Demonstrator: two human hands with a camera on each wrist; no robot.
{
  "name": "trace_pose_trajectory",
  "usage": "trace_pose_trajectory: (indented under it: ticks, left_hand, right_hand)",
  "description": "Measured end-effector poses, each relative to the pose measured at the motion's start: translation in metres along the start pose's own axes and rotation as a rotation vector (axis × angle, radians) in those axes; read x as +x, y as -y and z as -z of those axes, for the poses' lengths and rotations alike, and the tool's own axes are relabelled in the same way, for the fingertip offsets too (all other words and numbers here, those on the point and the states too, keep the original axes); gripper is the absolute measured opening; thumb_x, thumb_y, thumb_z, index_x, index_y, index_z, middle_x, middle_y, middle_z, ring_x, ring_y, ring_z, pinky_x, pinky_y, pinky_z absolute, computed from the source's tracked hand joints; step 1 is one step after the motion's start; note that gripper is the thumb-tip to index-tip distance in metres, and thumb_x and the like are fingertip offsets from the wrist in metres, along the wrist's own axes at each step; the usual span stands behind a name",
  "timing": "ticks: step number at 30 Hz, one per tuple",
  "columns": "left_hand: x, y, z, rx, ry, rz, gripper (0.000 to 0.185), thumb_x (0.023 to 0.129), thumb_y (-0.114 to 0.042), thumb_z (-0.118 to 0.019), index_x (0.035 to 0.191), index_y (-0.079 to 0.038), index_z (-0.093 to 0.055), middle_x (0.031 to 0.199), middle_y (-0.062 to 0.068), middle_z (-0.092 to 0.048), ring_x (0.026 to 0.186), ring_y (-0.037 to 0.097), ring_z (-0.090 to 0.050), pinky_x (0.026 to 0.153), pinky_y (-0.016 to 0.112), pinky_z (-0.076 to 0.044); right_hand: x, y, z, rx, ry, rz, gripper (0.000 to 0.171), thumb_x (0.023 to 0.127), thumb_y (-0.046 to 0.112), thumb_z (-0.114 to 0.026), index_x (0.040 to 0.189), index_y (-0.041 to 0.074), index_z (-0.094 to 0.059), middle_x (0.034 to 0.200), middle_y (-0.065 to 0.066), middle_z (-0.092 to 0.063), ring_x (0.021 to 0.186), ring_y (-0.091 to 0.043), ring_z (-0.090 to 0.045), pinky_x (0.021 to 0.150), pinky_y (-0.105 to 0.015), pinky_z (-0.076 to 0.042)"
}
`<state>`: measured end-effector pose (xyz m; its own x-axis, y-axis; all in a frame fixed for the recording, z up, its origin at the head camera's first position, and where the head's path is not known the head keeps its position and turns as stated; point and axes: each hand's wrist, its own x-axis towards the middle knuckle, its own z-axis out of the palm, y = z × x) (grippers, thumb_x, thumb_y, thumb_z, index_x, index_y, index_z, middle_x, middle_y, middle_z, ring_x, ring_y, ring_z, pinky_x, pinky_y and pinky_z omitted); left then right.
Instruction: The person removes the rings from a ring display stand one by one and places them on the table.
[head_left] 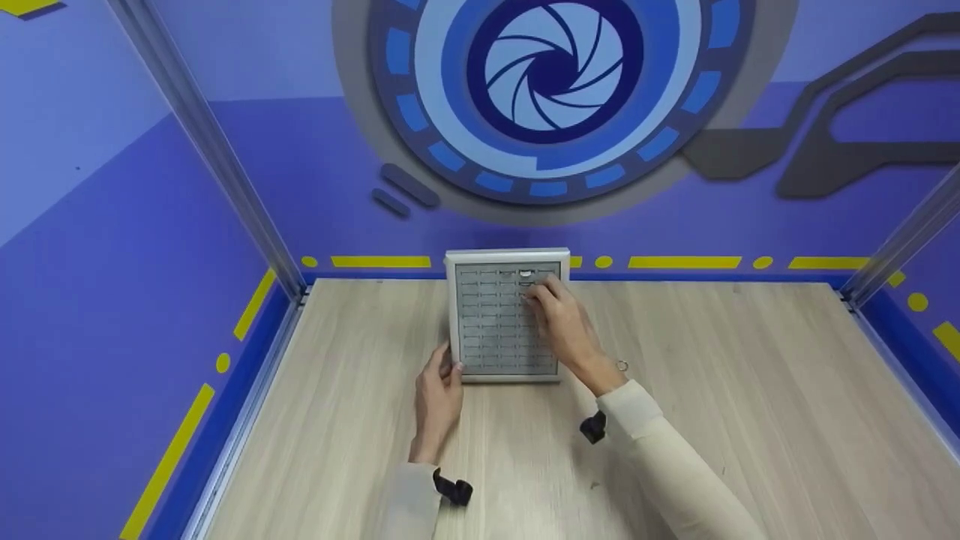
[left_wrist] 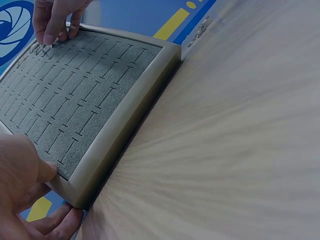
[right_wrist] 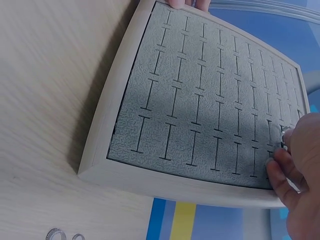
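A grey slotted ring tray point(head_left: 495, 330) with a pale frame lies at the far edge of the wooden table. My left hand point(head_left: 448, 371) grips its near left corner, with the thumb point(left_wrist: 46, 170) on the frame and the fingers curled against its side. My right hand point(head_left: 534, 291) reaches over the tray's far right part and pinches a small silver ring point(right_wrist: 286, 135) at a slot. Another ring point(head_left: 525, 274) sits in the row beyond my fingers. In the left wrist view the right hand point(left_wrist: 52, 35) shows at the tray's point(left_wrist: 90, 95) far corner.
Small loose rings point(right_wrist: 56, 233) lie on the table point(head_left: 712, 360) beside the tray, and one point(head_left: 622, 366) shows by my right wrist. Blue walls and metal posts point(head_left: 225, 165) enclose the table on three sides. Black wrist cameras point(head_left: 452, 489) hang under both sleeves.
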<state>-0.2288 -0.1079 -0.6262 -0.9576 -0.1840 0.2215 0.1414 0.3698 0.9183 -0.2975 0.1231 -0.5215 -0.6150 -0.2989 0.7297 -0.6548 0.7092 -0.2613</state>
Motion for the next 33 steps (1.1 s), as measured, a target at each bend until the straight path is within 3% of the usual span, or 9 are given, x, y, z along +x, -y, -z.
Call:
trace_pose_trajectory:
  ticks: [24,33]
  left_hand:
    - [0.000,-0.003,-0.002,0.033,0.006,0.018,0.053,0.106,-0.006,-0.065,0.157,0.000,-0.049,0.153,0.023,-0.059,0.131,0.037,-0.067,0.106,0.044,-0.060]
    - [0.000,-0.003,-0.001,0.030,0.007,0.050,0.054,0.106,-0.008,-0.065,0.158,-0.003,-0.049,0.156,0.021,-0.057,0.129,0.036,-0.068,0.105,0.044,-0.061]
  right_hand:
    - [-0.011,-0.002,0.021,0.050,0.022,0.018,0.006,0.101,-0.002,-0.070,0.104,0.001,-0.073,0.101,-0.009,-0.063,0.087,-0.023,-0.066,0.073,-0.037,-0.063]
    - [-0.027,-0.008,0.030,0.059,-0.003,0.045,0.009,0.098,-0.009,-0.070,0.102,-0.001,-0.072,0.096,-0.012,-0.064,0.080,-0.025,-0.067,0.066,-0.037,-0.063]
